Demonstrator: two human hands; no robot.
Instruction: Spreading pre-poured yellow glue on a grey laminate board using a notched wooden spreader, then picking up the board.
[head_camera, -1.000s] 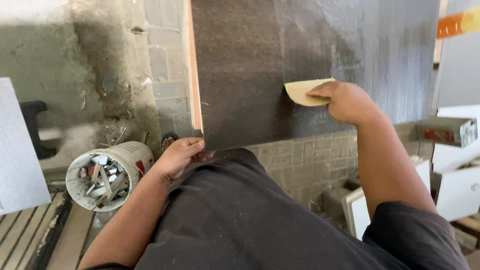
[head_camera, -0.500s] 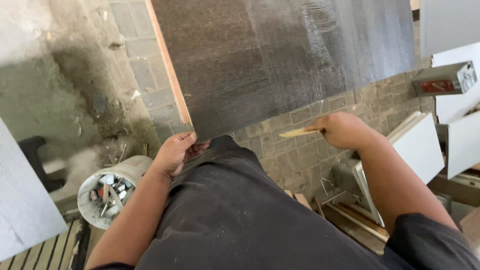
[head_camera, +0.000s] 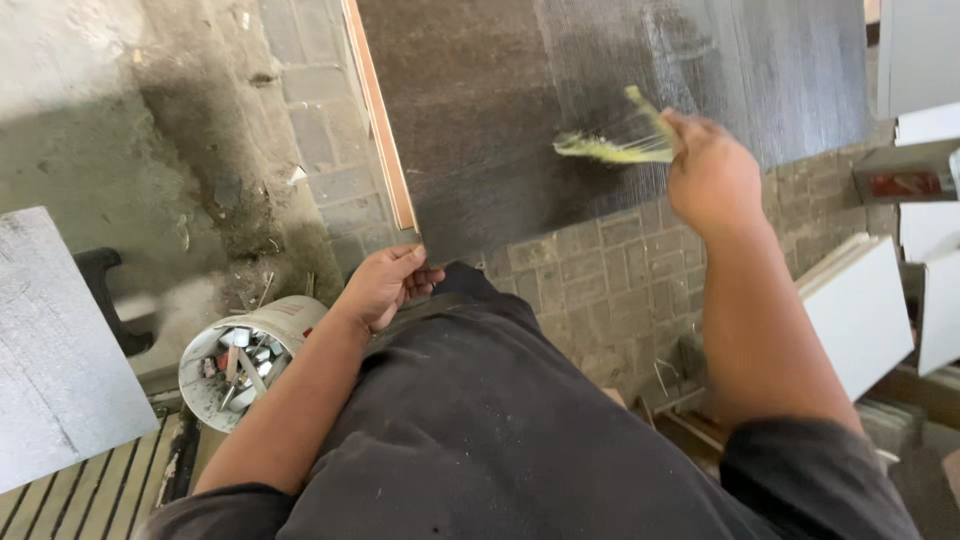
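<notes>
A large dark grey board (head_camera: 520, 110) with a pale wooden edge lies flat in front of me, over a paved floor. My left hand (head_camera: 385, 285) grips its near left corner. My right hand (head_camera: 710, 170) is closed on a thin yellowish spreader (head_camera: 625, 145) smeared with glue, its edge against the board's right half. Streaky wet marks cover that part of the surface. My dark trousers fill the lower middle of the view.
A white bucket (head_camera: 245, 355) with metal bits stands on the floor at lower left. Another grey board (head_camera: 60, 350) lies at the far left. White panels (head_camera: 860, 310) and a small box (head_camera: 900, 175) sit at the right. Brick paving (head_camera: 600, 280) lies below the board.
My right hand lifted off the board to its near edge, then returned onto the board's right half with the spreader, now carrying glue. The left hand stayed at the corner.
</notes>
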